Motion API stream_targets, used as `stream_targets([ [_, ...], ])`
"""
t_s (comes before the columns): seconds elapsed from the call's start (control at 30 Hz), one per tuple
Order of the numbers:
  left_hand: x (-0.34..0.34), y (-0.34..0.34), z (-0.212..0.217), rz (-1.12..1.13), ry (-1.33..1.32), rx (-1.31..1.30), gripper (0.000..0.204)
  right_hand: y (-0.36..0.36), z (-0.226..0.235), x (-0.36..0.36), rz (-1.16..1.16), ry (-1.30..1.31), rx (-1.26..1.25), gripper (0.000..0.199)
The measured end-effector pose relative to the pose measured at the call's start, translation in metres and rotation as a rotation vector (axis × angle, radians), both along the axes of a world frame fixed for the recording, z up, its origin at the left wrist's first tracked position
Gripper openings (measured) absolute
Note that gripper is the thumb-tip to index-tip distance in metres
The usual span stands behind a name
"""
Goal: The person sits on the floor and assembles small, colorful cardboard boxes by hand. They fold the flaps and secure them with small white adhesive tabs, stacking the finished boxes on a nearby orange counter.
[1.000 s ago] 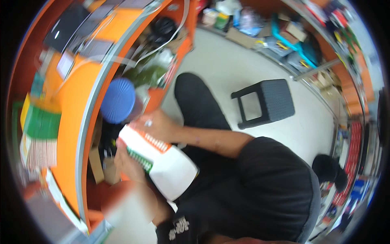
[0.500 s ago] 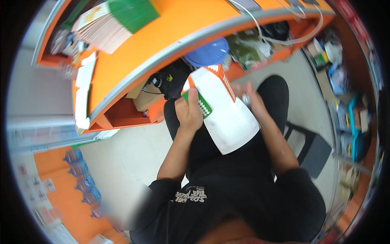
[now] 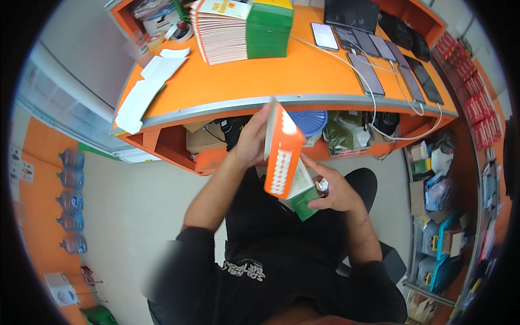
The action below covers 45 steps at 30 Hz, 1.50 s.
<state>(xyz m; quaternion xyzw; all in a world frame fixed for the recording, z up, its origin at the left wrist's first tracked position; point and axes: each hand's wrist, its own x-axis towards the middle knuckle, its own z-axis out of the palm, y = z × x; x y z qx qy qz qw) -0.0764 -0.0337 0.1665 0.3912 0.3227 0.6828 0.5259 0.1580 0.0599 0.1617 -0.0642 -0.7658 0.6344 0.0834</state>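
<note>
In the head view, the carton (image 3: 285, 157) is held up before the person's lap, just in front of the desk (image 3: 260, 86), with an orange, white-patterned face turned upward and a white and green part showing at its lower right. The left hand (image 3: 252, 142) grips the carton's upper left side, fingers bent against it; how the thumb sits cannot be told. The right hand (image 3: 338, 190) is on the other side, thumb and forefinger spread apart, the thumb at the green part and the forefinger along the white panel. A small whitish thing (image 3: 323, 185) shows at this hand, too small to make out. On the desk, a stack (image 3: 222, 39) of flat green and white pieces stands near the far edge, with white paper (image 3: 146, 93) to its left. To its right lie several phones (image 3: 365, 73), one with a lit screen, with white cables (image 3: 374, 111) running among them and over the edge, and a black laptop (image 3: 352, 15) behind. Beneath the desktop are a blue ribbed lid (image 3: 311, 122), a green bag (image 3: 346, 131) and a cardboard box (image 3: 203, 141). Large water bottles (image 3: 71, 200) line the wall at left; a dark stool (image 3: 394, 264) is at right.
</note>
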Motion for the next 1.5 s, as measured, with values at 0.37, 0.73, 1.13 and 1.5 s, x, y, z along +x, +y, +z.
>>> stream_targets([
  [0.37,-0.135,0.05,0.241,0.656,0.496,-0.017,0.065,0.16,0.223,-0.154,-0.273,0.16,1.176,0.102],
  [0.73,-0.282,0.109,0.21,0.945,0.903,-0.354,0.041,0.21,0.243,-0.289,-0.075,-0.147,1.017,0.102],
  [1.13,-0.268,0.099,0.198,0.984,1.633,-0.868,0.041,0.192,0.213,-0.332,-0.215,-0.351,1.222,0.094],
  [1.5,-0.261,0.139,0.104,0.625,1.776,-0.484,0.051,0.162,0.169,-0.347,-0.436,-0.223,1.5,0.079],
])
